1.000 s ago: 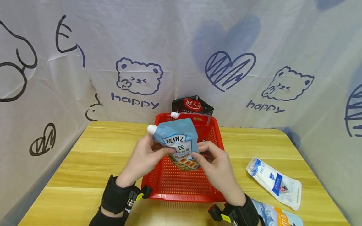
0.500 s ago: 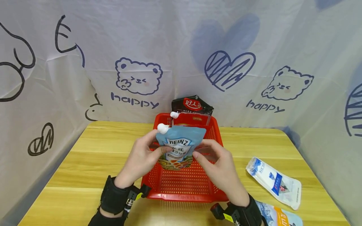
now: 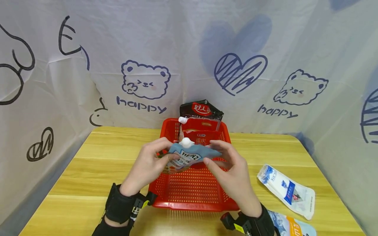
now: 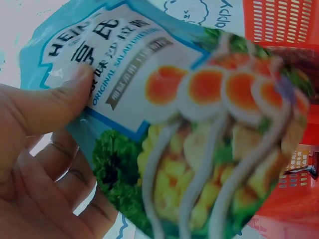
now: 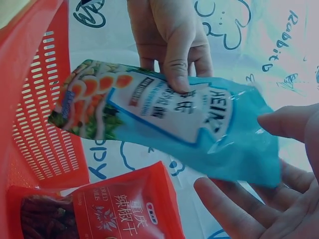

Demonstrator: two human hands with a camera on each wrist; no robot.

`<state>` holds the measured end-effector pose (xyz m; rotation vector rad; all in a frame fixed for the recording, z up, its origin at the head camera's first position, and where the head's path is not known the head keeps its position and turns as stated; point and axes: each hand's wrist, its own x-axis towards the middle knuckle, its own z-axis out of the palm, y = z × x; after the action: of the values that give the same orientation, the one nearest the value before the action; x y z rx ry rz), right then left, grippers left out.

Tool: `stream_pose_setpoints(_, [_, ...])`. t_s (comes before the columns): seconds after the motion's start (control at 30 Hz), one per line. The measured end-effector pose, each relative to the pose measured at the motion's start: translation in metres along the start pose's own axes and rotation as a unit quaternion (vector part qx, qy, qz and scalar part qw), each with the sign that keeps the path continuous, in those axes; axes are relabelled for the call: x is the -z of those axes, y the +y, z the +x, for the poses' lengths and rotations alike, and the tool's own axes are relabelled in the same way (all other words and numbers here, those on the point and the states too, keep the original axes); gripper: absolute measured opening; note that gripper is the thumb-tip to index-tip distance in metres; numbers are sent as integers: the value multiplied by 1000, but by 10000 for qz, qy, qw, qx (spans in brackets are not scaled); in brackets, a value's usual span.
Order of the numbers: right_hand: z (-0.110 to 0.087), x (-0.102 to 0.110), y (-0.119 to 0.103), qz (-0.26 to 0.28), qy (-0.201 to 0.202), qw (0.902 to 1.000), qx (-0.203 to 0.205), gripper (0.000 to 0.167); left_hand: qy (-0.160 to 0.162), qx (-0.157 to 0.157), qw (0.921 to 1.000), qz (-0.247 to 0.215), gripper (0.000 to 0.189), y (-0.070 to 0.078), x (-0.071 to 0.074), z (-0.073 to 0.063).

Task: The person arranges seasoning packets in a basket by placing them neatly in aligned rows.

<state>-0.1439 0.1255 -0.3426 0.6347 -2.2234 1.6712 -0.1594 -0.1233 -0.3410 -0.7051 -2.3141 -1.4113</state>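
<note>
My left hand (image 3: 150, 161) pinches a light blue Heinz salad dressing pouch (image 3: 189, 156), thumb on its printed front. The left wrist view shows the pouch's egg-and-salad picture (image 4: 209, 124) large. In the head view its white cap (image 3: 186, 142) points up and away, and the pouch leans back over the red basket (image 3: 195, 206). My right hand (image 3: 231, 173) is at the pouch's other side. Its thumb (image 5: 284, 122) lies at the pouch's top end in the right wrist view, with the fingers spread apart below.
Inside the basket's far end stand a red dried chili bag (image 5: 119, 209), a white-capped pouch (image 3: 182, 120) and a black package (image 3: 202, 109). On the wooden table (image 3: 106, 157) at right lie a white-and-blue bag (image 3: 287, 192) and a blue-and-orange pack (image 3: 295, 226).
The salad dressing pouch has turned and tipped back, its cap moving right and lower. The red chili bag behind has come into sight. My right hand has shifted slightly right.
</note>
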Motion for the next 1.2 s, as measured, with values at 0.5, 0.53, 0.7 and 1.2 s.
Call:
stream_pose_setpoints(0.5, [0,2,4,-840,-672,9934,399,24,-559,254,9980,129,15,-1,-1,-1])
stream_pose_setpoints(0.53, [1,2,4,-919,-723,9923,396,24,-584,274,9979,115,16,-1,-1,-1])
stream_pose_setpoints(0.7, [1,1,6,-1072,-743,9903,474,26,-712,315,9969,78,15,0,-1,0])
stream_pose_setpoints(1.2, [9,16,10,-1822,-472,9778,923,25,-742,810,9897,922,21,-7,15,1])
